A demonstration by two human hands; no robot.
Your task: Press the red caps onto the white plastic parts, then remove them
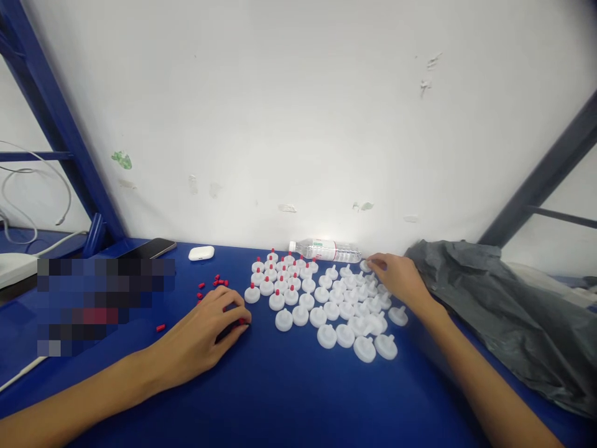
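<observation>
My left hand [209,323] rests low over the blue surface, thumb and fingertips closed around a small red cap [241,321]. Just beyond it lie several loose red caps [218,282], with another one [161,327] farther left. My right hand [397,277] reaches to the far right of a cluster, its fingertips pinching a white round nozzle lid [365,266]. Between the hands stand many white lids with thin spouts [345,336]. Those in the left group wear red caps on their spouts [277,301]; the others have bare spouts.
A clear plastic bottle [326,250] lies along the wall behind the lids. A white earphone case [201,253] and a phone [161,247] lie at the back left. Grey plastic sheeting [504,323] covers the right side. Blue frame posts [69,112] and cables [37,227] stand left.
</observation>
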